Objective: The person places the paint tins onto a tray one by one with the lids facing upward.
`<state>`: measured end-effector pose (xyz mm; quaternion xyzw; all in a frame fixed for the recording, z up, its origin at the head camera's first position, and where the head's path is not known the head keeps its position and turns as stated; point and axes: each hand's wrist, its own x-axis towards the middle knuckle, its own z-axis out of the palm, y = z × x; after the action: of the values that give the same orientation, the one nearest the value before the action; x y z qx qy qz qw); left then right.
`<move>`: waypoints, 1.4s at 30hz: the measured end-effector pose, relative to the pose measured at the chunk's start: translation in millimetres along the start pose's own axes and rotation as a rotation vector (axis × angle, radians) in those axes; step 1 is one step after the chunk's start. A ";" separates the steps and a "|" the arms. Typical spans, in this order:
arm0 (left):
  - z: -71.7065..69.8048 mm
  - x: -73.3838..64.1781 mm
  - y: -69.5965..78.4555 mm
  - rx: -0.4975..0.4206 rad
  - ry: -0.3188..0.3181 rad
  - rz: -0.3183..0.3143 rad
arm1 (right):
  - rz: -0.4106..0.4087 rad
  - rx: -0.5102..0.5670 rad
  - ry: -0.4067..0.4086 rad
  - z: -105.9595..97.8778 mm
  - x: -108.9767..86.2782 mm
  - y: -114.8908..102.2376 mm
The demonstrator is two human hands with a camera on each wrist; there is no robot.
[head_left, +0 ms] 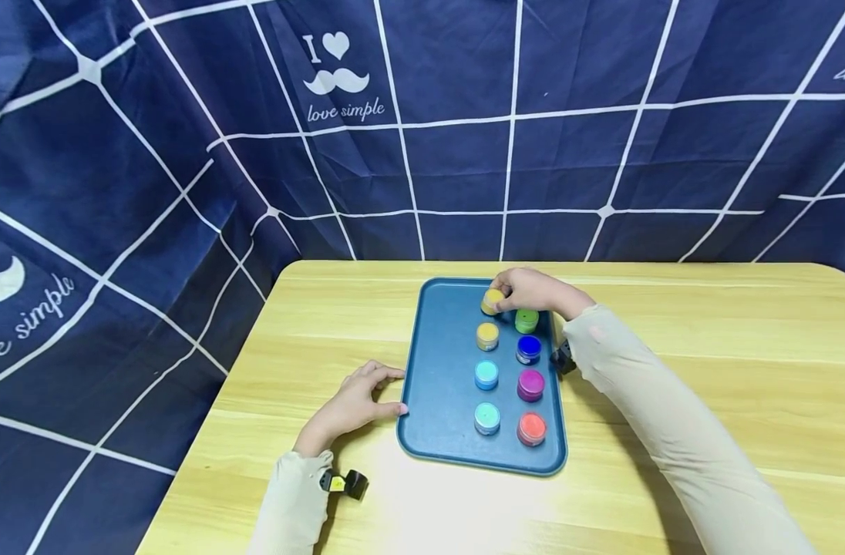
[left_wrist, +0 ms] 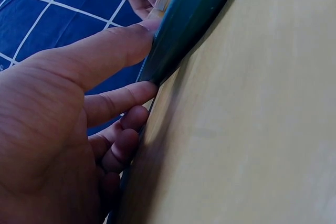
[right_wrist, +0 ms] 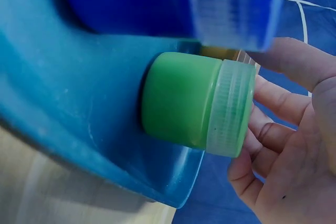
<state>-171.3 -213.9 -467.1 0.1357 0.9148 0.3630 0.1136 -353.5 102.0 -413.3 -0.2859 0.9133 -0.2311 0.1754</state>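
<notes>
At the far end of a blue tray (head_left: 436, 370), my right hand (head_left: 536, 291) pinches a small yellow paint jar (head_left: 492, 301) between thumb and fingers. A green jar (right_wrist: 181, 100) stands close under that hand. In the right wrist view the yellow jar is mostly hidden behind the green one. My left hand (head_left: 356, 402) touches the tray's left edge, its thumb and index finger stretched out to the rim. In the left wrist view the thumb (left_wrist: 121, 48) lies on the rim and the other fingers are beside and below it.
Two columns of jars stand on the tray: an orange-yellow jar (head_left: 487, 335), a light blue jar (head_left: 486, 375) and a mint jar (head_left: 487, 418), then a dark blue jar (head_left: 529, 349), a purple jar (head_left: 530, 385) and a red jar (head_left: 531, 428). A blue cloth (head_left: 457, 169) hangs behind the wooden table (head_left: 707, 370).
</notes>
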 end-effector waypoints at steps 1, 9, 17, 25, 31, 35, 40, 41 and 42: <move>-0.1 -0.1 0.3 0.001 -0.001 0.000 | -0.001 -0.001 -0.002 0.2 -0.2 0.1; -1.4 -1.0 1.8 -0.004 -0.004 0.002 | -0.008 0.042 -0.011 0.8 -3.4 1.0; -2.3 -0.7 2.5 0.008 -0.003 -0.002 | 0.019 0.142 0.024 -1.1 -7.5 2.6; -2.6 -1.0 2.5 0.006 -0.007 -0.002 | 0.005 0.167 0.023 1.0 -3.2 5.7; -2.3 -1.3 2.2 0.001 -0.015 -0.003 | 0.001 0.170 0.008 2.7 -1.0 5.7; -3.2 -1.7 2.2 -0.004 -0.016 -0.009 | 0.001 0.180 0.005 4.3 -0.3 5.0; -3.4 -1.4 3.0 0.008 -0.017 -0.008 | 0.009 0.185 -0.004 5.2 -1.2 3.9; -3.3 -1.4 3.4 0.010 -0.016 -0.007 | 0.011 0.185 -0.006 5.3 -1.6 3.7; -3.1 -1.3 3.7 0.010 -0.016 -0.005 | 0.012 0.186 -0.008 5.3 -2.0 3.5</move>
<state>-170.5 -213.8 -462.2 0.1368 0.9161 0.3569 0.1210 -351.1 104.1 -419.1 -0.2640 0.8889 -0.3124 0.2063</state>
